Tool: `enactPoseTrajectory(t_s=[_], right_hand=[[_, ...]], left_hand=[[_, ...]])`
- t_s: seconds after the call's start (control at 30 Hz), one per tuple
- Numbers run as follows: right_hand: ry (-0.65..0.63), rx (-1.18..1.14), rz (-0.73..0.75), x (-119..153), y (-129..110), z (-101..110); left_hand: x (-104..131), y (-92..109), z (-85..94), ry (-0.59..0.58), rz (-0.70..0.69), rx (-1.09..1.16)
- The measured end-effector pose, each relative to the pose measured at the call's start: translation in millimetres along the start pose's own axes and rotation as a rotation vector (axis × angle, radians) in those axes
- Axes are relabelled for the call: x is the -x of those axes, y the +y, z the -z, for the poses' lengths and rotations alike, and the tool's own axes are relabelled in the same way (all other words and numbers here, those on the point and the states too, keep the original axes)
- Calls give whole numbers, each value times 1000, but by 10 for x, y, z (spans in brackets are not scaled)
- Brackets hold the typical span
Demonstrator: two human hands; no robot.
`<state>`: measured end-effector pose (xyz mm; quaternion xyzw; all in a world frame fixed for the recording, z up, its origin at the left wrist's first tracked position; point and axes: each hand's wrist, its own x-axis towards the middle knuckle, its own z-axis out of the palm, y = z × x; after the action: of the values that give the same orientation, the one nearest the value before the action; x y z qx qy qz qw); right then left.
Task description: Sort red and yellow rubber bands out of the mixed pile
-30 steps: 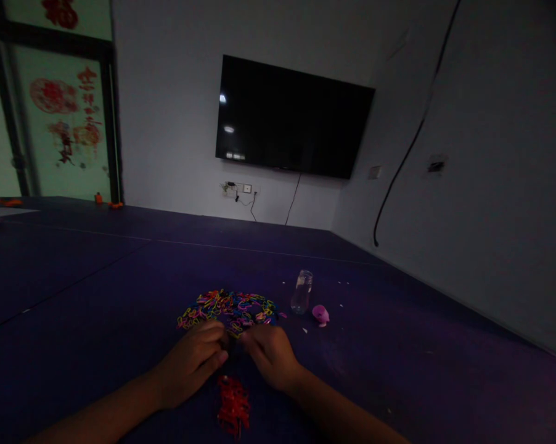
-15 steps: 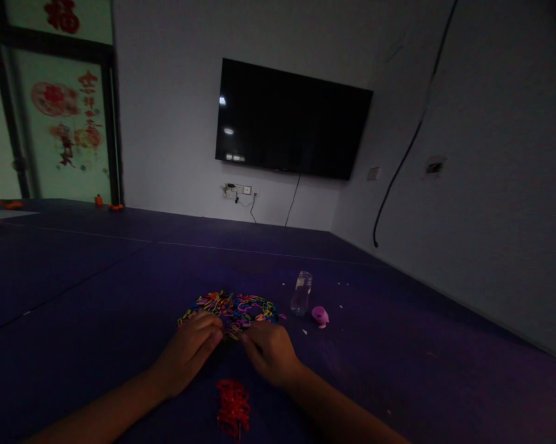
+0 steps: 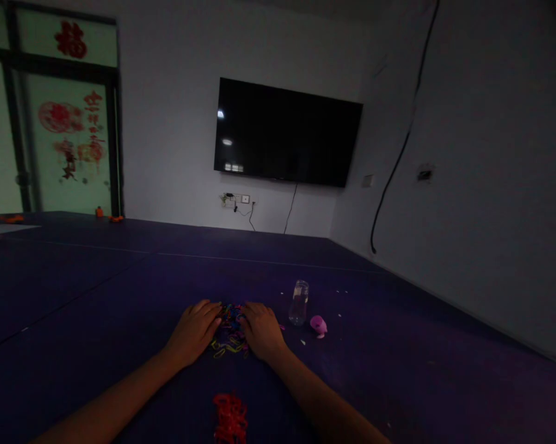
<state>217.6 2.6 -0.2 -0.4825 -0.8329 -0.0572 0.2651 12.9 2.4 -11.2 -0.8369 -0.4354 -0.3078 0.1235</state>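
Observation:
A small heap of multicoloured loop-shaped clips (image 3: 230, 327) lies on the dark purple surface between my hands. My left hand (image 3: 193, 333) rests against its left side, fingers extended and curving over the edge. On the right side, my right hand (image 3: 263, 332) lies over the clips in the same way, fingers stretched forward. Neither hand visibly grips a clip; part of the heap is hidden under the fingers. Closer to me sits a separate cluster of red clips (image 3: 230, 418), cut off by the bottom edge.
A clear bottle (image 3: 299, 303) without a lid stands right of my right hand. Beside it is a pink-purple rounded piece (image 3: 318, 325). Small white scraps (image 3: 302, 342) dot the surface. A television (image 3: 287, 132) hangs on the far wall, and a dark cable (image 3: 391, 179) runs down the right wall.
Both hands have moved forward over the spread-out clips, which now show as a narrower heap between them. The view has tilted up slightly. The bottle and red clips stay put.

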Motion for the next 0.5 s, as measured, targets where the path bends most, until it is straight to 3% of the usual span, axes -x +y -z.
enactPoseTrajectory(t_s=[0.27, 0.5], right_hand=[[-42, -47, 97, 32, -15, 64], [-71, -66, 258, 43, 30, -19]], left_hand=[[26, 109, 181, -63, -32, 66], [44, 89, 126, -48, -84, 79]])
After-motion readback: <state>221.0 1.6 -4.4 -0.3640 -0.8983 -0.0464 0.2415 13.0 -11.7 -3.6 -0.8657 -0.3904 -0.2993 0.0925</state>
